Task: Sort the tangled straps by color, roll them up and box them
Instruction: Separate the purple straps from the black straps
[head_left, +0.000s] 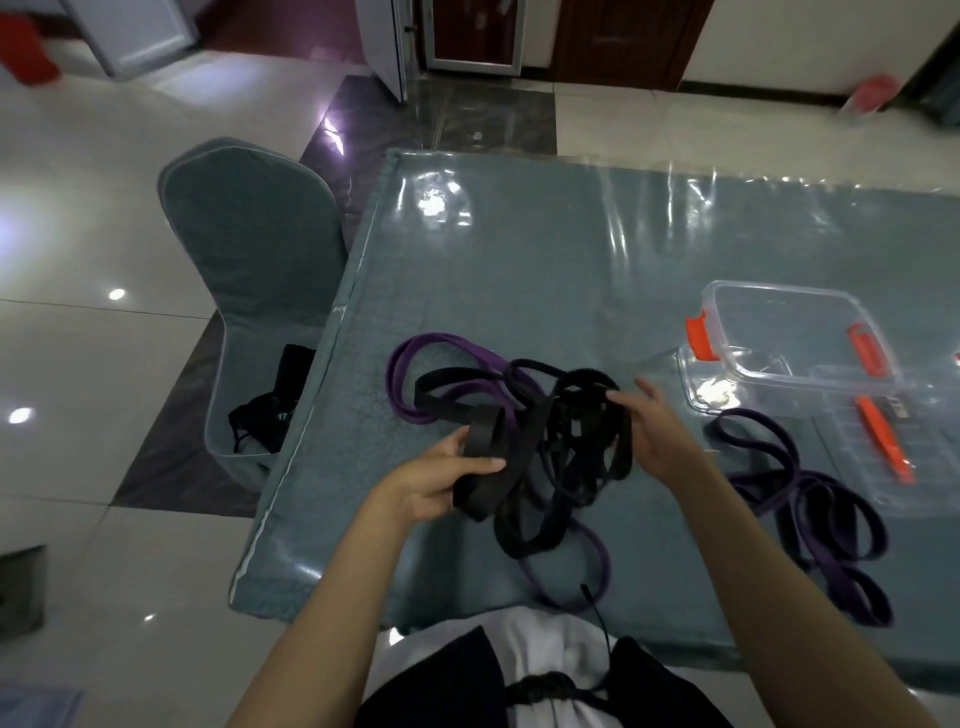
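From the head camera, the left hand (441, 480) grasps a bundle of black straps (550, 452), thumb lying over the top of a few flat loops and fingers curled beneath them. The right hand (654, 431) is at the other side of the same bundle, its fingers reaching into the far loops; whether they pinch a strap or only touch it cannot be told, because the dark webbing hides the fingertips. Between the two hands the black straps hang in a knotted mass, lifted a little off the table (519, 270).

Threaded through that mass is a purple strap (415, 364): its loops lie flat on the table beyond the left hand, and another length of it trails out below the grip toward the person's body. To the right of the right hand, apart from the tangle, a separate pile of purple straps (810, 499) rests on the table. Beyond that pile, farther from the right hand, stands a clear plastic box (789, 332) with orange clips, and its lid (878, 441) lies just beside it. Left of the left hand, off the table's edge, is a chair (244, 234) with dark cloth on its seat.
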